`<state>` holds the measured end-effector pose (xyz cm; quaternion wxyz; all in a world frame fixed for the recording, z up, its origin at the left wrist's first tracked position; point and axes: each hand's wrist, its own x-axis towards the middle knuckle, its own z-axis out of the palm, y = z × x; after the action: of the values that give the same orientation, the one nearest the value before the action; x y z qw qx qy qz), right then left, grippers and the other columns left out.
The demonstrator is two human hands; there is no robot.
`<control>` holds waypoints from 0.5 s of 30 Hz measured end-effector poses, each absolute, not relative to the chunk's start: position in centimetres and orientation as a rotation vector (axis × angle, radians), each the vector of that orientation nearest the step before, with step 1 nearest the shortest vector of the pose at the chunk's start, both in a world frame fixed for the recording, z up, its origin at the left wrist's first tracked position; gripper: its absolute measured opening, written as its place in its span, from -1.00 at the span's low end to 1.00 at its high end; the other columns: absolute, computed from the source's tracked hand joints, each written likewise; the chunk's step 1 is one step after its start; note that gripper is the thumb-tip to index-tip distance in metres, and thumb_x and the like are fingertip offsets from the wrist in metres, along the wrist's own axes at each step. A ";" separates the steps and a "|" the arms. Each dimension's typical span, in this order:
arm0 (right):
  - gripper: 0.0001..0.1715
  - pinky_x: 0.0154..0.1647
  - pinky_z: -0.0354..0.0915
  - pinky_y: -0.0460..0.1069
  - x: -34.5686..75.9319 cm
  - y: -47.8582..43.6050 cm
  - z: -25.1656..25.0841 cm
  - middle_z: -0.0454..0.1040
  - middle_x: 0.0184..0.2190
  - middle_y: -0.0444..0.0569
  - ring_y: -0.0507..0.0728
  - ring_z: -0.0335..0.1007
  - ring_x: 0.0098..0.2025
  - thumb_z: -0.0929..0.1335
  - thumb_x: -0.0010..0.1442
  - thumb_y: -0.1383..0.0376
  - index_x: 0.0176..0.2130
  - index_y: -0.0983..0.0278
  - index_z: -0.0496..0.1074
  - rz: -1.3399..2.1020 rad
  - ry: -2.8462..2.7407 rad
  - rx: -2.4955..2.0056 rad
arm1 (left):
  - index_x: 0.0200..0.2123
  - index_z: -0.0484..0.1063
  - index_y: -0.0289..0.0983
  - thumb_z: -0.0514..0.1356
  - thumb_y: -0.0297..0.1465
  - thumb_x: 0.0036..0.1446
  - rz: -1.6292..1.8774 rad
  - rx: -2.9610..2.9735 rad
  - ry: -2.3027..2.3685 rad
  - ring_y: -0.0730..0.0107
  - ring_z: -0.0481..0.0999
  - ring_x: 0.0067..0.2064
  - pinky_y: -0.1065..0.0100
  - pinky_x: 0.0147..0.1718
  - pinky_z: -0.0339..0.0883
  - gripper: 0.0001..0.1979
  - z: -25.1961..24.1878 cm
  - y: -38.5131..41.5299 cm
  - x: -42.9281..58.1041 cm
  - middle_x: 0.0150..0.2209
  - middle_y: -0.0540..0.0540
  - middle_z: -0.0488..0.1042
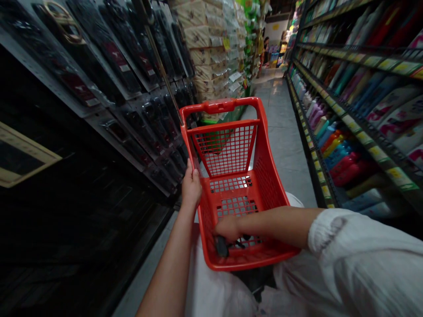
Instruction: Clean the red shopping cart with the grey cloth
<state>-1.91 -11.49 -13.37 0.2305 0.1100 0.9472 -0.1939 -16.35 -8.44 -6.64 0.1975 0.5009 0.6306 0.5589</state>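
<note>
A red plastic shopping basket (275, 169) with a grid floor and a long loop handle at its far end stands tilted in front of my lap. My left hand (191, 187) is closed around its left rim, with the thumb on the near side. Reaching over the right wall, my right hand (228, 228) is down inside the basket near its close end. Beneath that hand is a dark, elongated object (221, 247), blurred, so its kind is unclear. The fingers curl downward and are mostly hidden. A thin metal rod (161, 66) rises at the basket's far left corner.
Racks of packaged belts (128, 57) line the left side, close to the basket. Stacked beige packs (206, 53) stand beyond them. Shelves of colourful bottles (343, 145) run along the right. A tiled aisle (280, 119) leads to a distant person (266, 46).
</note>
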 end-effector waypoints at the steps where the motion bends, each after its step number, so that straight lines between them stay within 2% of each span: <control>1: -0.61 -0.24 0.42 0.01 -2.0 -11.7 -13.2 0.60 -0.16 -0.01 0.25 0.54 -0.10 0.44 0.03 0.26 -0.08 0.16 0.52 -0.576 2.558 0.266 | 0.33 0.16 -0.21 0.02 -0.30 0.31 1.563 1.412 1.760 0.32 0.07 0.38 0.24 0.35 -0.14 -0.47 -6.7 -8.5 -16.4 0.34 -0.11 0.18; 4: -0.58 -0.21 0.40 0.00 -2.0 -10.3 -12.1 0.59 -0.14 0.00 0.25 0.53 -0.09 0.47 -0.04 0.34 -0.11 0.19 0.52 -0.537 2.471 0.453 | 0.32 0.17 -0.19 0.02 -0.27 0.31 1.556 1.431 1.753 0.32 0.08 0.38 0.24 0.34 -0.12 -0.47 -6.6 -8.6 -16.5 0.34 -0.10 0.19; 7: -0.66 -0.14 0.40 0.06 -2.3 -7.6 -10.7 0.57 -0.08 0.14 0.30 0.50 -0.03 0.41 0.05 0.38 -0.11 0.29 0.50 -0.521 2.582 0.918 | 0.33 0.16 -0.20 0.01 -0.24 0.32 1.541 1.441 1.763 0.33 0.07 0.38 0.25 0.34 -0.13 -0.46 -6.5 -8.5 -16.7 0.36 -0.11 0.15; 9: -0.66 -0.16 0.40 0.03 -3.1 -6.4 -10.1 0.56 -0.07 0.10 0.26 0.50 -0.04 0.38 0.11 0.35 -0.07 0.28 0.46 -0.815 2.648 1.285 | 0.33 0.16 -0.21 0.01 -0.23 0.32 1.523 1.449 1.772 0.32 0.06 0.38 0.26 0.34 -0.14 -0.46 -6.4 -8.4 -16.9 0.36 -0.13 0.13; 11: -0.62 -0.22 0.40 -0.07 -4.1 -6.3 -10.0 0.56 -0.07 0.00 0.16 0.52 -0.08 0.35 0.12 0.35 -0.03 0.24 0.41 -1.332 2.579 1.583 | 0.33 0.15 -0.24 0.01 -0.22 0.32 1.496 1.461 1.787 0.30 0.06 0.38 0.25 0.34 -0.13 -0.44 -6.3 -8.2 -17.1 0.37 -0.15 0.12; 13: -0.58 -0.28 0.39 -0.15 -4.8 -7.3 -10.4 0.55 -0.06 -0.06 0.08 0.52 -0.11 0.31 0.12 0.42 0.00 0.22 0.37 -1.814 2.403 1.737 | 0.34 0.14 -0.25 0.01 -0.20 0.32 1.478 1.475 1.800 0.29 0.06 0.38 0.25 0.34 -0.13 -0.43 -6.2 -8.2 -17.3 0.37 -0.17 0.10; 15: -0.56 -0.36 0.38 -0.17 -4.9 -9.2 -11.4 0.56 -0.10 -0.05 0.06 0.53 -0.18 0.29 0.11 0.46 0.00 0.25 0.36 -2.036 2.207 1.748 | 0.34 0.13 -0.24 0.00 -0.17 0.32 1.476 1.493 1.802 0.28 0.05 0.39 0.24 0.34 -0.13 -0.42 -6.2 -8.2 -17.4 0.37 -0.17 0.10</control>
<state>-4.94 -9.25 -11.39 -0.1658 0.4960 0.6264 -0.5780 -17.44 -8.18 -6.18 0.1864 0.5302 0.6397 0.5243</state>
